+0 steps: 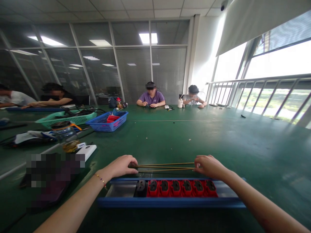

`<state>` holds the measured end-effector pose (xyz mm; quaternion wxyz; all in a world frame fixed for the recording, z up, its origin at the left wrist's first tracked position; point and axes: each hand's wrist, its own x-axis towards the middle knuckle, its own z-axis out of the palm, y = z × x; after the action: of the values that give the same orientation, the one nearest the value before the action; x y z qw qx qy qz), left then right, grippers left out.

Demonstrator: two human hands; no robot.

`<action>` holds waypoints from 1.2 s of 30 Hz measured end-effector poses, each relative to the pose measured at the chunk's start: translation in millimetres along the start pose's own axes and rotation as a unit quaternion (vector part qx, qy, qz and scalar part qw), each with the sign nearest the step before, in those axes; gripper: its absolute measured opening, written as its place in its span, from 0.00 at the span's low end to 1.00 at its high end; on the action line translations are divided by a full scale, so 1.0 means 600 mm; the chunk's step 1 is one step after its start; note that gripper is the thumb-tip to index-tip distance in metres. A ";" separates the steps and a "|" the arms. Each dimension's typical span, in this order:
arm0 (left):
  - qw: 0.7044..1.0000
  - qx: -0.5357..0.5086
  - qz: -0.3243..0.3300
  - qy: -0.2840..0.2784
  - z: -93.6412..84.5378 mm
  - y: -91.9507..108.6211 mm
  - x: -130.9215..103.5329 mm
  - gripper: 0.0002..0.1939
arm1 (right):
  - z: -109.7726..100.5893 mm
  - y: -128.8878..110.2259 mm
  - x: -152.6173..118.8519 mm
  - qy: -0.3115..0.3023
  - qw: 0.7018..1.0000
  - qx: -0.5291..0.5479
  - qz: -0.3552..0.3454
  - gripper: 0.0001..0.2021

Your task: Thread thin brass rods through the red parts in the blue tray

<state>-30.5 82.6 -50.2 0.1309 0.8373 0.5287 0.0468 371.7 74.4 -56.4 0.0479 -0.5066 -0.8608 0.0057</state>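
1. Smooth green tabletop is stretching before me, with four people sitting around it.
2. At least three thin brass-coloured rods, straight and slightly spread, are spanning the gap between my hands, just beyond a long blue-edged metal channel.
3. My left hand is pinching their left ends, fingers narrow; my right hand is pinching the right ends likewise.
4. Six red blocks with dark faces and one black block are sitting in a row inside the channel.
5. Two perforated plastic baskets, one pale green, one blue, are resting farther left.
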 end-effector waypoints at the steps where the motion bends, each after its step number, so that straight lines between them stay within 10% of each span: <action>1: 1.000 0.010 0.002 0.004 0.001 0.000 0.000 0.19 | 0.000 -0.004 0.007 -0.003 1.000 -0.015 -0.006 0.09; 20: 0.999 0.038 0.006 0.003 0.020 0.038 0.021 0.08 | 0.001 -0.016 0.043 -0.101 0.993 0.048 -0.035 0.13; 29: 0.970 -0.235 -0.003 0.057 -0.028 0.090 -0.054 0.10 | -0.050 0.003 -0.051 0.015 0.941 0.339 -0.003 0.10; 36: 0.941 -0.334 -0.022 0.050 0.000 0.122 -0.104 0.14 | -0.037 -0.019 -0.130 0.011 0.892 0.450 0.043 0.18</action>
<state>6.2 -3.1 -26.9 0.3774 0.7303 0.5065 0.2599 401.1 0.0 -39.8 0.2793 -0.4677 -0.7430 0.3888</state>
